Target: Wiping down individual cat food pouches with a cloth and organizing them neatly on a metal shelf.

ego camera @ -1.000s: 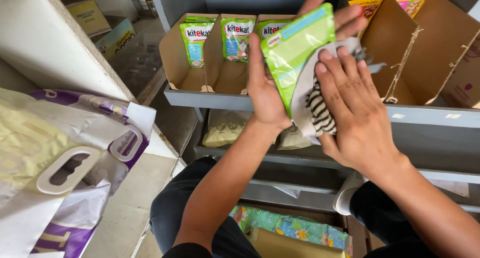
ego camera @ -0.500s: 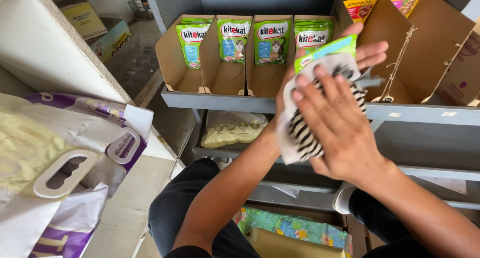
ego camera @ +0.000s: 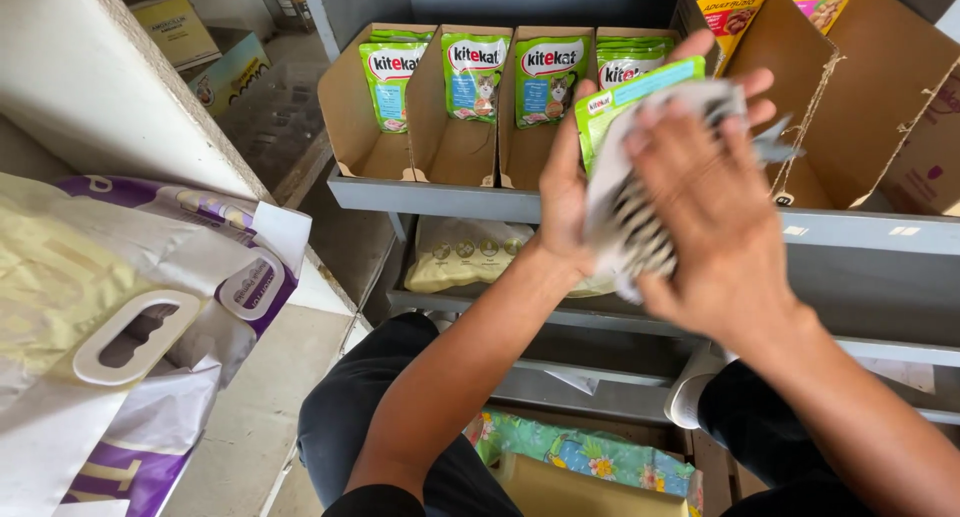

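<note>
My left hand [ego camera: 565, 192] grips a green pet-food pouch [ego camera: 625, 102] from behind, thumb and fingers wrapped around its edge, holding it upright in front of the grey metal shelf [ego camera: 440, 195]. My right hand [ego camera: 715, 212] is spread flat over a white cloth with dark stripes [ego camera: 630, 227], pressing it against the face of the pouch; the cloth is blurred, so I cannot tell its exact pattern. Only the pouch's top corner shows above the cloth.

Behind the pouch, on the shelf, stand open cardboard display boxes [ego camera: 445, 142], each holding matching green pouches [ego camera: 475, 77] upright in a row. To the right of these on the same shelf sits a larger cardboard box [ego camera: 850, 107] with yellow and red packets [ego camera: 730, 12] at its back. Beneath the shelf, on a lower tier, lies a pale yellow bag [ego camera: 465, 252]. Well to the left of the shelf, large white and purple sacks with plastic handles [ego camera: 135, 337] lie stacked. Below my arms, under the shelf, a floral green box [ego camera: 580, 452] shows between my dark-trousered knees.
</note>
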